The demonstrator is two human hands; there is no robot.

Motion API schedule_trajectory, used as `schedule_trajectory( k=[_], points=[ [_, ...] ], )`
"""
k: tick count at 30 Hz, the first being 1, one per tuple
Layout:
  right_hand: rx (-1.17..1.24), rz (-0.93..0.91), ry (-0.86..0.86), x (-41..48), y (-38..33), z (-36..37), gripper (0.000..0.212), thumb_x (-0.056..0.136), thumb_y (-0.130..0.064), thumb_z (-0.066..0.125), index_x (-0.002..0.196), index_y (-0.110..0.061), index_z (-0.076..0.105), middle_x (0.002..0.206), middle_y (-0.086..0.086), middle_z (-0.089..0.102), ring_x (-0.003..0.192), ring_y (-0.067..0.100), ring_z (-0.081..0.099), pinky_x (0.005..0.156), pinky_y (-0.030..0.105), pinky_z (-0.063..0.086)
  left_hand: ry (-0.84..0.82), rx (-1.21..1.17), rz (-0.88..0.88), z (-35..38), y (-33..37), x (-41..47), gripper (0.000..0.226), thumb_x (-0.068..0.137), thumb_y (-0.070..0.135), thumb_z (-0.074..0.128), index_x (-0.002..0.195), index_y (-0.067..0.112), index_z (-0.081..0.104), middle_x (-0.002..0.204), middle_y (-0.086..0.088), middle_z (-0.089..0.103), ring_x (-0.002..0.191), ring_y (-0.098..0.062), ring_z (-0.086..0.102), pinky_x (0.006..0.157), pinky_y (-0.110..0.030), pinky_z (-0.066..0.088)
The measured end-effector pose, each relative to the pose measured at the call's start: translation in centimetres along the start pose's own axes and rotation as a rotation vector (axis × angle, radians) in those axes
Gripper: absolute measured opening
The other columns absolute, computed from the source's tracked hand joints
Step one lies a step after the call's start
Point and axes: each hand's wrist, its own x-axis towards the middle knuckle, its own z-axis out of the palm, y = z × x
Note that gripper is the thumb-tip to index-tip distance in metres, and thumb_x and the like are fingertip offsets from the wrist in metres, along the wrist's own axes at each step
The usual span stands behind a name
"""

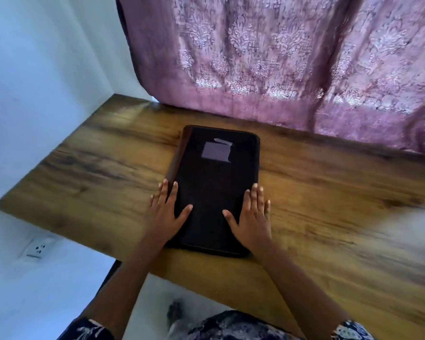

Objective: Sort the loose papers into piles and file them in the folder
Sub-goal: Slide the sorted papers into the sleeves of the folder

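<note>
A closed black folder lies flat on the wooden table, its long side running away from me, with a grey label patch near its far end. My left hand rests flat on the folder's near left edge, fingers straight and spread. My right hand rests flat on the near right edge in the same way. No loose papers are in view.
A mauve patterned curtain hangs along the table's far edge. A white wall stands to the left, with a socket plate below the table's left edge. The right part of the table is blurred.
</note>
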Motion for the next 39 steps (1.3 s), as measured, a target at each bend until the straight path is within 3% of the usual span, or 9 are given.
schedule_trajectory(
  k=[3,10,20,28,31,33,36,39],
  points=[
    [-0.032,-0.11,-0.051,2.6,-4.1,1.5,0.124,0.057,-0.083,-0.03,0.151,-0.005,-0.007,0.159,0.015,-0.015,0.145,0.029,-0.018,0.113,0.042,-0.013,0.017,0.026,-0.015,-1.7,-4.8,1.7,0.099,0.075,0.076,0.013,0.154,0.017,0.015,0.162,-0.006,0.007,0.149,-0.02,0.006,0.119,-0.039,0.009],
    [-0.01,-0.239,-0.194,7.6,-15.7,4.0,0.137,0.044,-0.093,-0.023,0.149,-0.007,-0.016,0.155,0.017,-0.027,0.142,0.031,-0.026,0.114,0.045,-0.013,0.032,0.035,-0.021,-7.1,-16.4,5.7,0.099,0.077,0.077,0.018,0.153,0.015,0.019,0.161,-0.003,0.01,0.148,-0.016,0.011,0.118,-0.035,0.012],
    [0.03,-0.211,-0.138,8.7,-29.0,8.4,0.13,0.053,-0.089,-0.021,0.15,-0.002,-0.013,0.155,0.022,-0.022,0.144,0.035,-0.021,0.115,0.043,-0.012,-0.013,0.071,0.034,-12.6,-29.2,9.3,0.1,0.077,0.076,0.023,0.153,0.01,0.021,0.16,-0.006,0.012,0.147,-0.015,0.007,0.118,-0.035,0.01],
    [0.021,-0.17,-0.137,8.8,-32.3,9.4,0.112,0.076,-0.083,0.007,0.148,0.0,-0.014,0.155,0.023,-0.022,0.144,0.035,-0.021,0.118,0.046,-0.009,-0.051,0.119,0.041,-13.7,-32.5,10.5,0.1,0.078,0.078,0.02,0.154,0.012,0.018,0.161,-0.004,0.009,0.148,-0.016,0.008,0.121,-0.037,0.01],
    [0.052,-0.196,-0.184,9.0,-32.1,8.8,0.104,0.086,-0.075,0.026,0.15,-0.002,-0.012,0.155,0.02,-0.022,0.144,0.033,-0.021,0.118,0.046,-0.01,-0.065,0.111,0.01,-13.8,-32.6,10.7,0.09,0.085,0.07,0.029,0.153,0.012,0.02,0.161,-0.005,0.011,0.148,-0.018,0.011,0.12,-0.037,0.012],
    [0.164,-0.243,-0.212,9.1,-30.6,7.7,0.091,0.092,-0.065,0.034,0.153,-0.008,-0.003,0.159,0.013,-0.015,0.146,0.027,-0.016,0.118,0.044,-0.007,-0.032,0.096,-0.078,-13.8,-30.9,10.7,0.075,0.094,0.051,0.045,0.152,0.009,0.024,0.16,-0.01,0.015,0.148,-0.023,0.014,0.119,-0.04,0.017],
    [0.431,-0.219,-0.22,8.4,-25.0,5.7,0.071,0.097,-0.045,0.046,0.153,-0.012,0.016,0.16,0.007,0.01,0.147,0.021,0.008,0.118,0.035,0.008,0.028,0.007,-0.225,-12.8,-23.9,9.5,0.057,0.097,0.035,0.052,0.146,0.011,0.037,0.156,-0.012,0.027,0.143,-0.031,0.025,0.114,-0.048,0.027],
    [0.578,-0.096,-0.159,4.9,-14.9,2.8,0.061,0.097,-0.034,0.052,0.15,-0.017,0.027,0.156,0.003,0.026,0.143,0.019,0.025,0.115,0.028,0.02,-0.004,-0.06,-0.059,-8.3,-12.2,6.7,0.052,0.096,0.037,0.052,0.142,0.016,0.042,0.152,-0.007,0.034,0.138,-0.028,0.033,0.11,-0.045,0.031]
  ],
)
